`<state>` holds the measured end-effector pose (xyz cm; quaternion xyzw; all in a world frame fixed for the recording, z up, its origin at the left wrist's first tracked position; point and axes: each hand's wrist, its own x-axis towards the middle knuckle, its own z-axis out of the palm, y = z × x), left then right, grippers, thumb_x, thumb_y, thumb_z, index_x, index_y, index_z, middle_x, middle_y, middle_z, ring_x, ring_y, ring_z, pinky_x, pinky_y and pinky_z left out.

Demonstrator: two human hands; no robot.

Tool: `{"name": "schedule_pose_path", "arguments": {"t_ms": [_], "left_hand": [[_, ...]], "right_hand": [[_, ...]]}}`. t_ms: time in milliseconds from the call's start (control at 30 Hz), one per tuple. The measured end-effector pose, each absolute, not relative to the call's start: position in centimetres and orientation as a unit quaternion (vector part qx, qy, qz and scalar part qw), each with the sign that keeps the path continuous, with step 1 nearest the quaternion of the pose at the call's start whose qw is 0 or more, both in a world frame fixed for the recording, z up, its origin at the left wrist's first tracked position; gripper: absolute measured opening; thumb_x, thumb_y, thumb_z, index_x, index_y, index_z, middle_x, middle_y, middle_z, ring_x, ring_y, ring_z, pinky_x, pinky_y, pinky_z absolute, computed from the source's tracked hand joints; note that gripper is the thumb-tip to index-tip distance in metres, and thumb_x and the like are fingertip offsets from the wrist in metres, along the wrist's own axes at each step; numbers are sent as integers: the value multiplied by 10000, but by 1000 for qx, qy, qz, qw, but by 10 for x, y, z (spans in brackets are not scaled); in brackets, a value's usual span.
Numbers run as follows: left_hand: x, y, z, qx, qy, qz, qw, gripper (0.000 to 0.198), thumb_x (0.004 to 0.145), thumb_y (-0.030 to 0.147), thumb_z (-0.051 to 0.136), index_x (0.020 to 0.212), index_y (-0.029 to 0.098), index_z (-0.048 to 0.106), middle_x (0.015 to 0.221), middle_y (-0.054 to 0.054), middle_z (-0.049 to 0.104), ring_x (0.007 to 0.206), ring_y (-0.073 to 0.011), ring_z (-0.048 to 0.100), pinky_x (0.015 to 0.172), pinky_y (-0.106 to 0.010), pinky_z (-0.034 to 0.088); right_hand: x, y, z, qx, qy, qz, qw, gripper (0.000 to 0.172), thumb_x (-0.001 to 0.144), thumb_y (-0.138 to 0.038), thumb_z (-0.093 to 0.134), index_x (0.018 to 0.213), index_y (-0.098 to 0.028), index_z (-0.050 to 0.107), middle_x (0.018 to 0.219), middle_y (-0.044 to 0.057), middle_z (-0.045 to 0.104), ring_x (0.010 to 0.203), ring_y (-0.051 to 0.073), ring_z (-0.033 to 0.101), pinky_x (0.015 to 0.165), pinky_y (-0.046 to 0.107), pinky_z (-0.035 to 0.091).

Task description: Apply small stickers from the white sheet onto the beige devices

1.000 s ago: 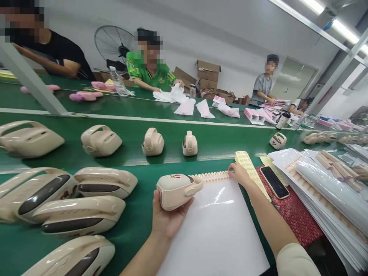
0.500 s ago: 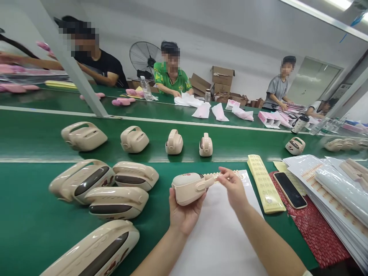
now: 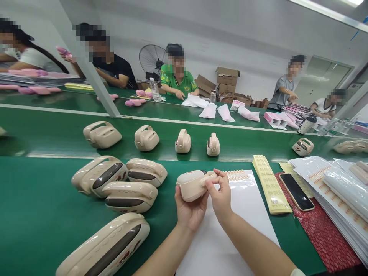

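My left hand [image 3: 189, 212] cups a beige handled device [image 3: 193, 184] from below, just above a white sheet [image 3: 244, 218] on the green table. My right hand [image 3: 220, 193] presses its pinched fingertips against the device's handle end; whether anything small sits between them I cannot make out. A row of small beige stickers [image 3: 237, 175] runs along the sheet's far edge, right of the device. Several more beige devices [image 3: 130, 191] lie to the left of my hands.
A yellow sticker strip [image 3: 270, 184], a phone [image 3: 296, 191] on a red mat, and stacked sheets [image 3: 330, 184] lie at right. Several beige devices [image 3: 149, 138] ride the green conveyor belt [image 3: 57, 134] beyond. Other people work at the far side, among pink items and cardboard boxes.
My right hand left the sticker row at the sheet's far edge and came in to the device's handle. The view shifted left.
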<state>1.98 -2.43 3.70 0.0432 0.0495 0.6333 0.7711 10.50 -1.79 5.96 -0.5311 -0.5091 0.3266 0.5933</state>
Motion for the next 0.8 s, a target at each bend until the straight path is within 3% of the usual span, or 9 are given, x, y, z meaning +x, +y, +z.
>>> {"name": "schedule_pose_path", "arguments": {"t_ms": [300, 400, 500, 567, 700, 800], "left_hand": [[21, -22, 32, 28, 46, 635, 771, 613, 800, 400, 520, 1353, 256, 298, 1150, -91, 629, 977, -226, 629, 759, -290, 542], [20, -22, 31, 41, 53, 625, 778, 662, 785, 409, 541, 1366, 229, 282, 1148, -108, 630, 986, -225, 624, 747, -265, 541], [18, -24, 30, 62, 57, 619, 781, 698, 764, 408, 571, 1374, 247, 270, 1152, -94, 632, 1030, -226, 601, 787, -266, 526], [17, -24, 29, 69, 54, 616, 783, 681, 772, 408, 561, 1373, 281, 266, 1160, -75, 629, 1039, -221, 596, 814, -284, 517], [14, -22, 24, 72, 62, 593, 800, 668, 754, 419, 578, 1352, 307, 303, 1162, -72, 624, 1062, -245, 584, 750, -270, 544], [10, -21, 23, 74, 74, 581, 807, 691, 698, 441, 634, 1320, 321, 357, 1124, -61, 641, 1067, -268, 579, 709, -257, 558]], "right_hand": [[112, -12, 57, -505, -601, 221, 578, 161, 765, -261, 527, 624, -212, 468, 916, 72, 505, 989, 218, 498, 895, 428, 386], [117, -8, 53, -498, -622, 191, 574, 88, 750, -286, 558, 751, -217, 504, 979, 90, 496, 1031, 237, 476, 903, 445, 384], [119, -5, 47, -510, -608, 244, 557, 354, 698, -339, 618, 999, -214, 481, 1086, 105, 477, 1041, 233, 476, 896, 430, 411], [120, -2, 43, -513, -601, 298, 536, 422, 685, -354, 622, 1050, -212, 466, 1093, 99, 489, 1027, 223, 489, 880, 407, 430], [141, 13, 44, -512, -612, 355, 487, 307, 726, -320, 550, 1011, -210, 516, 1061, 76, 537, 986, 201, 525, 834, 362, 457], [185, 34, 53, -596, -605, 293, 440, 206, 769, -245, 456, 937, -212, 570, 1011, 57, 568, 940, 183, 546, 832, 347, 449]]}}
